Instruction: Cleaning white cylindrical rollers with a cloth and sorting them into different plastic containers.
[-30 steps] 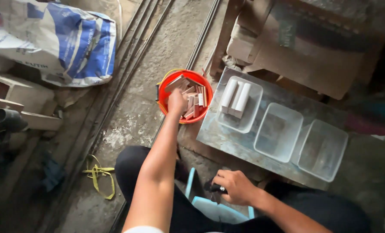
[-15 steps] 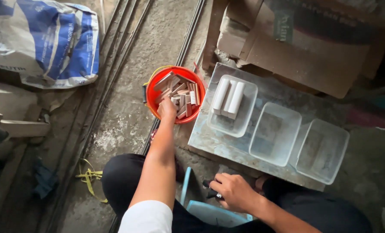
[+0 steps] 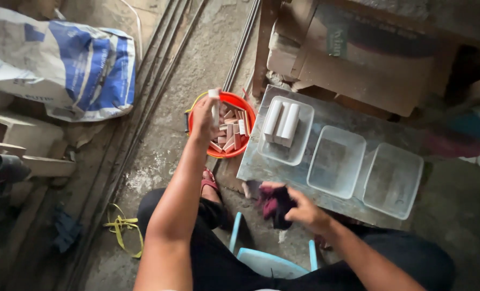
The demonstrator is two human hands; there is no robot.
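Orange and round, a small bucket (image 3: pixel 225 125) sits on the grey concrete floor (image 3: pixel 159 161), and it is full of little wooden blocks (image 3: pixel 230 129) in brown and pale colours. The left hand (image 3: pixel 203 114) is up over the bucket. Its fingers are closed around one pale block (image 3: pixel 214 105), which stands up straight in the hand, just above the other blocks.

The right hand (image 3: pixel 299 207) is lower down, close to the person's knees. Its fingers are wrapped around a dark red cloth (image 3: pixel 275 203). The cloth is bunched up and sits at the near edge of a flat grey board (image 3: pixel 261 170).

Three clear plastic boxes stand in a row on the board. The first box (image 3: pixel 285 132) is right beside the bucket and has three white blocks (image 3: pixel 281 122) lying side by side in it. The middle box (image 3: pixel 337 160) and the far box (image 3: pixel 393 179) are next to it.

The person sits on a light blue stool (image 3: pixel 261 264). A big white and blue sack (image 3: pixel 62 67) lies off to the left. Long metal rods (image 3: pixel 143 113) run along the floor between the sack and the bucket. A yellow strap (image 3: pixel 122 229) lies near the left leg. Brown cardboard (image 3: pixel 353 70) is behind the boxes
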